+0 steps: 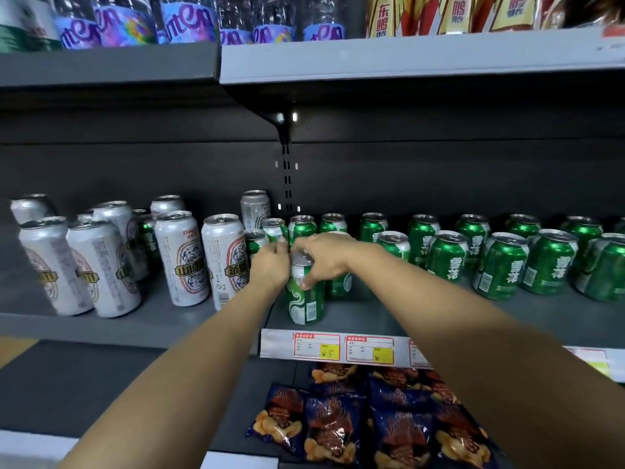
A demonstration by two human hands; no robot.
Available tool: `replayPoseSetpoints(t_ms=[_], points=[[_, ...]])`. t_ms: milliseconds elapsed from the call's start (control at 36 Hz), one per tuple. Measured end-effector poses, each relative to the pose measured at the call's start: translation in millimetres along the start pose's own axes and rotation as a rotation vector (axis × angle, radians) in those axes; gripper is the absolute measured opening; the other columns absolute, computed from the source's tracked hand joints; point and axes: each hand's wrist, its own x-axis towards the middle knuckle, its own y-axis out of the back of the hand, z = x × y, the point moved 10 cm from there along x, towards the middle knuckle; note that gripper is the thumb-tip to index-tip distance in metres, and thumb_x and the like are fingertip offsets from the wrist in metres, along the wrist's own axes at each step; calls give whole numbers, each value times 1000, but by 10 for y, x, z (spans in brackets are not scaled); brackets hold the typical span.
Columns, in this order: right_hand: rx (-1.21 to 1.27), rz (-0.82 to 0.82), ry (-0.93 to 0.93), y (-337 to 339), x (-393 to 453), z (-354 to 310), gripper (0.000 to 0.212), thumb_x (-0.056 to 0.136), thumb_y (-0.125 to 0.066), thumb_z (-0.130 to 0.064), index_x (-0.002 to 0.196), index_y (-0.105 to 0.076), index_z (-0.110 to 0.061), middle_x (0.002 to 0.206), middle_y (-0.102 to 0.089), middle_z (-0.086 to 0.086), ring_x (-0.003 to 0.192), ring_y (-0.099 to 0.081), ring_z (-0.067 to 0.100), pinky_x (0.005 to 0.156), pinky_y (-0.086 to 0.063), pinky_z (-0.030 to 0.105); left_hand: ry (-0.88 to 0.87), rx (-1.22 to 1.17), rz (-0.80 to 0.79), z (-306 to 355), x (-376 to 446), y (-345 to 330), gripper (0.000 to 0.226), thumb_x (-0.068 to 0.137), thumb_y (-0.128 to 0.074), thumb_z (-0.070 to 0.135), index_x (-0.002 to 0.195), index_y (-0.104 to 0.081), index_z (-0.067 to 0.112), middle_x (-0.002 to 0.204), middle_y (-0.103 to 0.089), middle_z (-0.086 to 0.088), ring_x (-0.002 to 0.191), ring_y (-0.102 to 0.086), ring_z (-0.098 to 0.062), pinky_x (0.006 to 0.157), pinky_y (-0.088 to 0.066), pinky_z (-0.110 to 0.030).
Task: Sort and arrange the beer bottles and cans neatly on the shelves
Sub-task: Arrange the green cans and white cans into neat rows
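A green beer can (306, 304) stands upright near the front edge of the grey middle shelf (372, 316). My right hand (324, 257) grips its top from above, with the thumb on its front. My left hand (270, 265) sits against the can's upper left side, fingers curled by its rim. Behind and to the right stand rows of several green cans (500, 265). To the left are several taller silver beer cans (182, 258), loosely spaced, with a few green cans (147, 231) mixed among them.
The upper shelf (406, 59) carries purple-labelled bottles (189, 22) and yellow-red bottles (456, 11). Price tags (368, 348) line the middle shelf's front edge. Snack bags (372, 421) lie on the lower shelf. A bracket and slotted upright (286, 170) divide the back panel.
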Motion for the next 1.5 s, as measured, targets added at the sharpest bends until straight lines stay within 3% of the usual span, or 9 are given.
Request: replayPoseSetpoints(t_ms=[111, 250, 472, 556, 778, 917, 1083, 1361, 1500], points=[[1, 63, -100, 70, -39, 154, 69, 75, -73, -58, 125, -48, -18, 127, -56, 1, 109, -54, 22, 75, -37, 28, 32, -130, -89, -94, -121, -88, 52, 103, -32, 44, 120, -61, 3, 118, -64, -21, 111, -59, -37, 101, -45, -47], [-66, 101, -219, 93, -115, 293, 81, 71, -69, -68, 129, -48, -16, 133, -55, 3, 121, -52, 27, 81, -39, 31, 74, -269, -243, -135, -257, -235, 38, 105, -30, 41, 110, -54, 13, 76, -60, -6, 71, -57, -22, 70, -50, -34], [25, 27, -300, 10, -169, 437, 85, 75, -74, -55, 142, -38, -16, 144, -48, 5, 126, -50, 26, 92, -45, 31, 43, -197, -306, -273, -384, -346, 39, 104, -34, 42, 113, -56, 11, 88, -65, -10, 70, -59, -20, 62, -44, -29], [14, -72, -347, -33, -161, 460, 92, 75, -74, -55, 147, -32, -16, 148, -44, 5, 129, -48, 26, 100, -44, 33, -65, -38, -289, -289, -379, -315, 38, 103, -38, 41, 107, -60, 11, 92, -68, -11, 80, -64, -25, 78, -53, -37], [8, 320, -381, 541, -41, 68, 63, 86, -51, -69, 123, -52, -18, 126, -61, 4, 117, -55, 26, 92, -39, 39, -428, 258, 122, 91, -416, 428, 12, 97, -48, 25, 94, -56, 17, 90, -59, 2, 81, -55, -18, 63, -36, -32], [174, 395, -343, 561, 215, -310, 57, 90, -47, -65, 122, -52, -18, 117, -64, 4, 110, -58, 26, 82, -42, 36, -495, 137, 397, 115, -441, 1131, 9, 89, -52, 27, 88, -49, 18, 84, -52, 0, 81, -50, -22, 65, -38, -35], [332, 402, -301, 413, 565, -681, 76, 84, -53, -67, 140, -38, -17, 135, -53, 9, 122, -52, 31, 92, -47, 40, -375, 163, 598, -186, -337, 1721, 36, 86, -54, 26, 116, -52, 6, 106, -52, -11, 101, -49, -30, 82, -41, -42], [281, 540, -318, 201, 685, -911, 70, 79, -65, -62, 129, -42, -19, 126, -57, 10, 117, -53, 29, 85, -44, 36, 14, -18, 182, -931, 235, 1582, 98, 76, -77, 43, 151, -20, 16, 145, -44, -11, 132, -43, -30, 108, -38, -46], [351, 608, -348, 188, 669, -915, 63, 79, -67, -53, 128, -43, -20, 119, -58, 8, 110, -57, 28, 78, -47, 35, 18, -57, 171, -1022, 387, 1519, 80, 74, -82, 30, 138, -35, 16, 129, -57, -5, 118, -54, -26, 96, -44, -36]])
